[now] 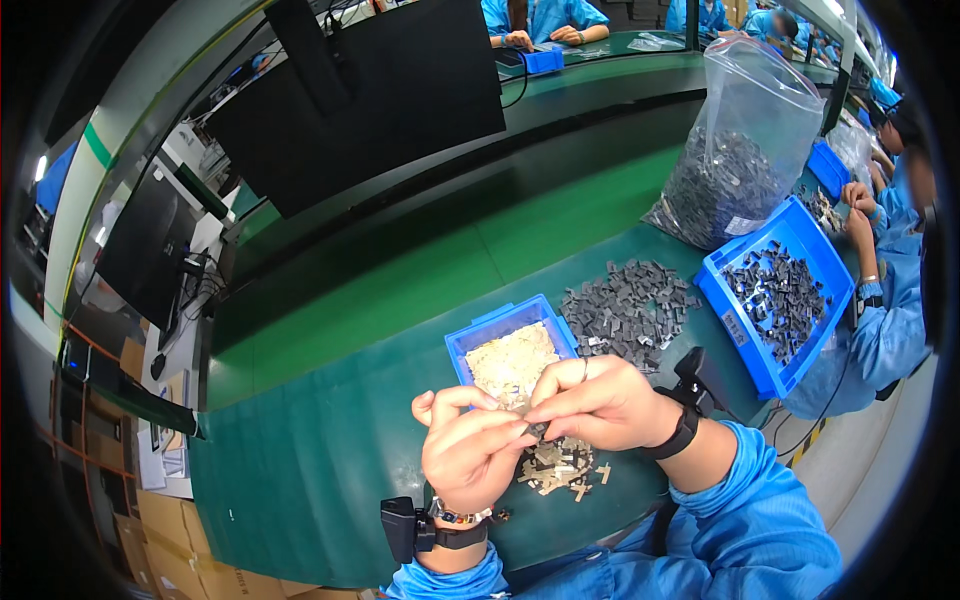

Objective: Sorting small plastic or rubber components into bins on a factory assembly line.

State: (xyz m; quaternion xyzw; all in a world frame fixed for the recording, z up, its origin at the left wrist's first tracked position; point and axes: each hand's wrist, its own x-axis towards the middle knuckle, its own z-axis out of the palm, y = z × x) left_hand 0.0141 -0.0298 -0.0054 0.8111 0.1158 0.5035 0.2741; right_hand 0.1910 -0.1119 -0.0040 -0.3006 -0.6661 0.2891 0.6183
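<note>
My left hand (pixel 468 455) and my right hand (pixel 605 408) meet at the near side of the green table, fingertips pinched together. Between them is a small dark grey piece (pixel 538 431), mostly covered by the fingers. Whether a second part is pressed against it cannot be made out. Under and just beyond the hands lies a loose heap of small beige and metallic pieces (pixel 558 468). Behind the fingers stands a small blue bin (pixel 462 347) filled with pale, cream-coloured bits (pixel 512 358). A spread pile of dark grey pieces (pixel 625 310) lies beside that bin, beyond my right hand.
A larger blue tray (pixel 742 338) of dark pieces sits at the right, with a clear plastic bag (pixel 725 165) of similar pieces behind it. A co-worker's hands (pixel 858 212) are at the far right. A black monitor (pixel 360 110) hangs at the back left above the green table (pixel 320 440).
</note>
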